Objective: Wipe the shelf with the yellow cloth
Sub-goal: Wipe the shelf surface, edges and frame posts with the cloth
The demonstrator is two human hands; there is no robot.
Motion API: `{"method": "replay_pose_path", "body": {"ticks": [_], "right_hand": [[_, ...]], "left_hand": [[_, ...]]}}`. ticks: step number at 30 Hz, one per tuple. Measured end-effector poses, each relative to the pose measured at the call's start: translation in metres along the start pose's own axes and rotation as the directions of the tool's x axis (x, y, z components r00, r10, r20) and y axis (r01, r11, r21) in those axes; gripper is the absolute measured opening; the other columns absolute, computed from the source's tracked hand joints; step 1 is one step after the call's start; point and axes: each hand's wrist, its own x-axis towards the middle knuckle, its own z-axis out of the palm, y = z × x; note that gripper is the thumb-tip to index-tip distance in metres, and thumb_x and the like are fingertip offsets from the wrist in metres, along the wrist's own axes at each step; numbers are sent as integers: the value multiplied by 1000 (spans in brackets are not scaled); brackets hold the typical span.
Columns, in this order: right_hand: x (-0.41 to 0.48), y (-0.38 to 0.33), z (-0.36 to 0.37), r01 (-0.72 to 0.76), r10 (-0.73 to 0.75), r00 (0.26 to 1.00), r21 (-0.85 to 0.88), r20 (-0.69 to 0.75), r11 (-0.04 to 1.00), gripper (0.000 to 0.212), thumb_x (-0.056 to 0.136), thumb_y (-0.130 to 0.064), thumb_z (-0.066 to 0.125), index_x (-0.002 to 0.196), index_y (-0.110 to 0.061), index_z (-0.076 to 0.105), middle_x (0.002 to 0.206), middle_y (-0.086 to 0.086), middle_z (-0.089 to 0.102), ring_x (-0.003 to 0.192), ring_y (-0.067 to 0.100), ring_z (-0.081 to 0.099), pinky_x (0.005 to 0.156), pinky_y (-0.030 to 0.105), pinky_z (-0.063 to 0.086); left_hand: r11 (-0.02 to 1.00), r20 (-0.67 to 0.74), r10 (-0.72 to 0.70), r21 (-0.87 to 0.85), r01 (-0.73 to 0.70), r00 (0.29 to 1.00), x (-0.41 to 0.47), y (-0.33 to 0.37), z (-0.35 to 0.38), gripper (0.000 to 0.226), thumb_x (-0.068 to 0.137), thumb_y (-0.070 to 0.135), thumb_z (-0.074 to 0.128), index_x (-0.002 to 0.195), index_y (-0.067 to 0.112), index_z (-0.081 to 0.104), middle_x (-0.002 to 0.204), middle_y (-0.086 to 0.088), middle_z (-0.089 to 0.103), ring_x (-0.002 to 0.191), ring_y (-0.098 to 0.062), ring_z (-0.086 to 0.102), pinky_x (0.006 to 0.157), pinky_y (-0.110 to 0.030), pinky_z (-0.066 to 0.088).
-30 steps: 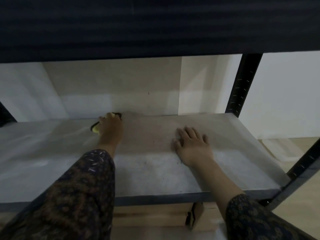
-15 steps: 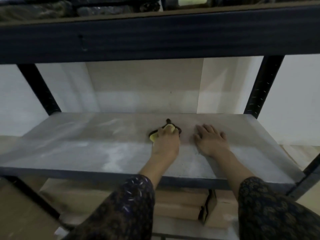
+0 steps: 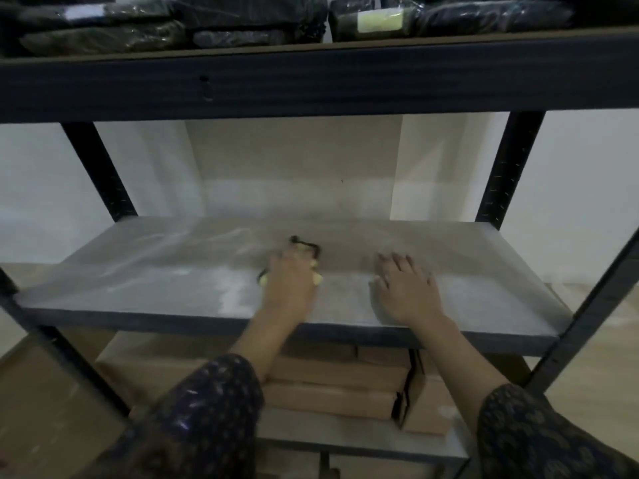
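Under the left hand (image 3: pixel 288 283), fingers pressed flat, the yellow cloth (image 3: pixel 316 279) sits mid-shelf (image 3: pixel 484 271); dusty streaks remain leftward, right hand (image 3: pixel 406 288) splayed bare, job seemingly half done

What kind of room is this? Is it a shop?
Probably a storeroom. A black metal shelf rack holds dark wrapped bundles on top and brown cardboard boxes below, against bare white walls. Whether it belongs to a shop doesn't show.
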Motion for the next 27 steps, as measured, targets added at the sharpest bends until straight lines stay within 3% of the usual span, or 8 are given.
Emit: {"method": "replay_pose_path", "body": {"ticks": [2, 4, 11, 18, 20, 22, 24, 27], "right_hand": [[-5, -7, 8, 7, -7, 1000, 3, 5, 1000, 53, 101, -41, 24, 152, -27, 18, 162, -3, 11, 149, 20, 8, 117, 53, 12], [-7, -9, 14, 3, -4, 1000, -15, -4, 1000, 50, 100, -41, 22, 149, -31, 22, 160, -5, 16, 148, 18, 11, 114, 53, 15], [-9, -3, 13, 19, -19, 1000, 0, 5, 1000, 51, 99, -41, 23, 150, -35, 21, 161, -7, 15, 148, 17, 11, 117, 53, 14], [-13, -7, 5, -4, 4, 1000, 16, 23, 1000, 53, 101, -39, 27, 152, -27, 19, 162, -3, 12, 149, 20, 9, 117, 54, 13], [-14, -16, 4, 2, -1, 999, 18, -36, 1000, 55, 101, -37, 29, 153, -23, 14, 162, -1, 9, 149, 21, 7, 118, 53, 10], [-15, -31, 5, 50, -48, 995, 20, -89, 999, 56, 102, -35, 30, 153, -22, 12, 162, -1, 9, 149, 20, 6, 119, 52, 7], [-16, -48, 8, 86, -83, 994, 39, -74, 996, 55, 102, -34, 29, 153, -22, 13, 162, -1, 9, 150, 20, 5, 119, 52, 6], [-15, -66, 16, 87, -86, 996, 30, -37, 996, 56, 102, -36, 28, 153, -23, 12, 163, -2, 7, 150, 19, 4, 118, 51, 7]], "left_hand": [[990, 0, 98, -101, -98, 995, -11, 33, 11, 47, 93, 32, 45, 138, 21, 42, 145, -7, 42, 123, -33, 43, 101, -41, 35], [989, 40, 57, -139, -51, 998, -17, 38, 17, 47, 93, 36, 45, 139, 27, 41, 146, -4, 39, 124, -34, 40, 101, -44, 36], [991, -35, -59, 119, 63, 998, -45, -24, -2, 44, 100, 36, 34, 142, 24, 39, 140, -7, 43, 116, -32, 42, 97, -37, 34], [924, -85, -349, 133, 358, 933, -52, -107, 1, 36, 96, 27, 42, 130, 18, 47, 125, -17, 45, 103, -37, 46, 90, -43, 43], [948, -132, -313, 16, 318, 940, -54, -93, 2, 38, 93, 31, 41, 129, 24, 48, 126, -13, 48, 100, -35, 47, 86, -45, 45], [979, -169, -188, -112, 170, 968, -58, -54, 0, 37, 88, 38, 41, 123, 33, 51, 124, -8, 54, 97, -32, 52, 83, -43, 48], [990, -141, -93, -116, 77, 986, -66, -14, 2, 41, 89, 40, 47, 130, 30, 51, 129, -10, 50, 109, -33, 49, 92, -43, 45], [992, -98, -110, -70, 104, 989, -64, -8, 7, 44, 94, 39, 45, 137, 28, 45, 138, -8, 43, 122, -29, 39, 100, -40, 38]]}}
